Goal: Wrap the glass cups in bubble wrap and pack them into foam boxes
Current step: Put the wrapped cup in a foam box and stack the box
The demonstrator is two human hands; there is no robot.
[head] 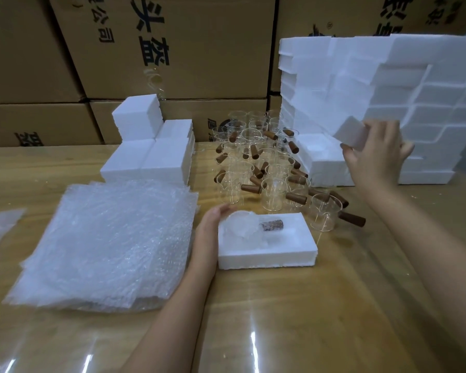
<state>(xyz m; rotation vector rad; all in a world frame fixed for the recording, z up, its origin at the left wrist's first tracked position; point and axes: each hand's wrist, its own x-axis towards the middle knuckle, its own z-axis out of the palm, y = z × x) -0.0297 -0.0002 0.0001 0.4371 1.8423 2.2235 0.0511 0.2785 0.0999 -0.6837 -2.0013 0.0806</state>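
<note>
An open white foam box half (267, 255) lies on the wooden table in front of me. In its hollow sits a cup wrapped in bubble wrap (246, 227), its brown handle showing through. My left hand (209, 232) rests against the box's left side, fingers relaxed. My right hand (374, 154) grips a white foam piece (351, 134) in the air by the tall foam stack (388, 90). Several bare glass cups with wooden handles (264, 168) stand behind the box.
A pile of bubble wrap sheets (111, 243) lies at the left. Closed foam boxes (151, 146) are stacked behind it. Brown cardboard cartons (172, 49) wall off the back. One cup (326, 212) stands close to the box's right corner.
</note>
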